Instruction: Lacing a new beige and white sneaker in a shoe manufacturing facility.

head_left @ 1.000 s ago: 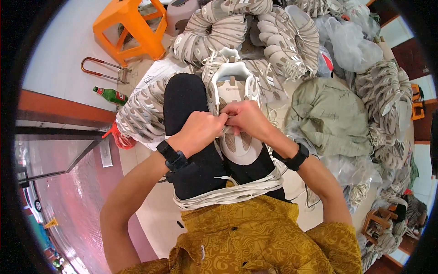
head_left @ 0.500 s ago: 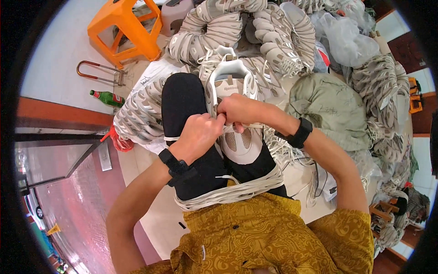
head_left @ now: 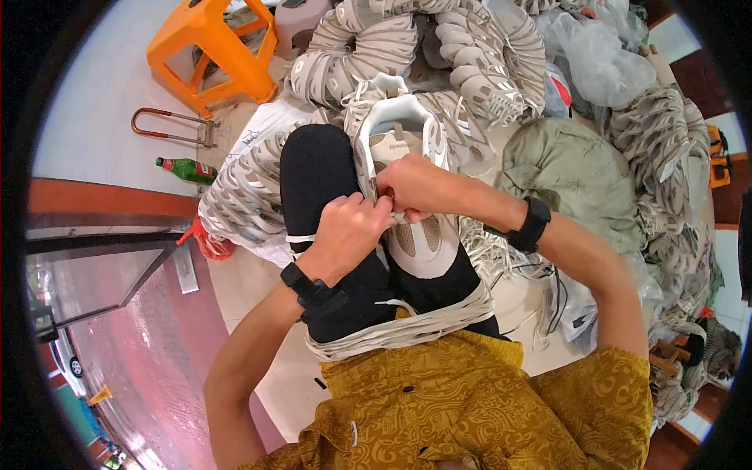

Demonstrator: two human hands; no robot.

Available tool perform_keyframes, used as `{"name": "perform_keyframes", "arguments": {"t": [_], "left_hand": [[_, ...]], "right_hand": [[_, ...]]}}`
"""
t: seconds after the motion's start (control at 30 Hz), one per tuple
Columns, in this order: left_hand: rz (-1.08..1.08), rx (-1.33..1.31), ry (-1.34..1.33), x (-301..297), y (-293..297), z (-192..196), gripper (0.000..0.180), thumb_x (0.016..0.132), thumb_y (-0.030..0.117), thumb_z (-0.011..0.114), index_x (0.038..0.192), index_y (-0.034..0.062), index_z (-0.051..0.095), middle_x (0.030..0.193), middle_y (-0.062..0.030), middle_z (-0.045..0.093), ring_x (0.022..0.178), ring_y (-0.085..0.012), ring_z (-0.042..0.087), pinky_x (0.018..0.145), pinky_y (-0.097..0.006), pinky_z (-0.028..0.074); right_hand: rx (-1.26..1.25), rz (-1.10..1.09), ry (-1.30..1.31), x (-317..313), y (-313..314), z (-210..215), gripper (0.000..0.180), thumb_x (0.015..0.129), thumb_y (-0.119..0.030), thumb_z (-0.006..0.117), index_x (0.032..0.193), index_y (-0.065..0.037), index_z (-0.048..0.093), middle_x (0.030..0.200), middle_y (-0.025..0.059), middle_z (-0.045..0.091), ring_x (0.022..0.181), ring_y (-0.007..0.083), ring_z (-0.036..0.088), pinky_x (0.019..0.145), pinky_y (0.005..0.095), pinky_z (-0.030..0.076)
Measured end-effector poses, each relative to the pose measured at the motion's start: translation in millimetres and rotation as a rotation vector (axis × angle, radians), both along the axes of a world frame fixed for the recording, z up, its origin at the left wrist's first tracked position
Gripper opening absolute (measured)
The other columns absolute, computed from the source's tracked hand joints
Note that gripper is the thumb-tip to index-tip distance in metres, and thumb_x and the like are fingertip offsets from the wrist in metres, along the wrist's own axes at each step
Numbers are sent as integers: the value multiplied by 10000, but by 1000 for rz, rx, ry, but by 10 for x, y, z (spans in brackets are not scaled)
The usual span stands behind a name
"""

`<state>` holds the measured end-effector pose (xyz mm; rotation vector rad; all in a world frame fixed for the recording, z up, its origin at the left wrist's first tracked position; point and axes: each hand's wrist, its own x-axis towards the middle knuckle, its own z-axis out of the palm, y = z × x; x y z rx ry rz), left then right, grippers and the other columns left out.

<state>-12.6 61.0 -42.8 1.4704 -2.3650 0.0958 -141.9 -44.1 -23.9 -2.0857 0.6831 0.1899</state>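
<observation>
A beige and white sneaker upper lies on my black-clad thighs, its toe toward me and its ankle opening away. My right hand is closed over the lacing area, thumb and fingers pinched together. From the left, my left hand meets it with curled fingertips at the eyelet edge. Both pinch at the shoelace, of which only a small pale bit shows; the fingers cover most of it. Across my lap lies a bundle of loose white laces.
Stacked sneaker uppers fill the far floor, with more at the right. A sage green stuffed sack sits right of my legs. An orange stool, a green bottle and a U-shaped metal lock are at the left.
Both hands stay at the lacing area with only a slight shift of the fingers. The whole view has shifted a little.
</observation>
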Motion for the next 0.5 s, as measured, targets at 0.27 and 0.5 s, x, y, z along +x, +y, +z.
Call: {"name": "perform_keyframes", "arguments": {"t": [0.27,0.5], "left_hand": [[23,-78,-106,36,32,-92,151,661,182,621,683,55,543,552,-43,496,559,-179,504,502,-286,417],[24,-87,-31,11,27,-63,183,665,209,635,658,68,518,530,-34,472,537,-179,492,476,-298,404]], "right_hand": [[-579,212,-236,27,132,-60,127,635,-97,608,717,-22,545,621,145,581,605,314,590,564,390,471],[-526,178,-212,-34,102,-25,134,636,-109,614,716,-20,553,603,155,573,602,321,590,558,393,468]]}}
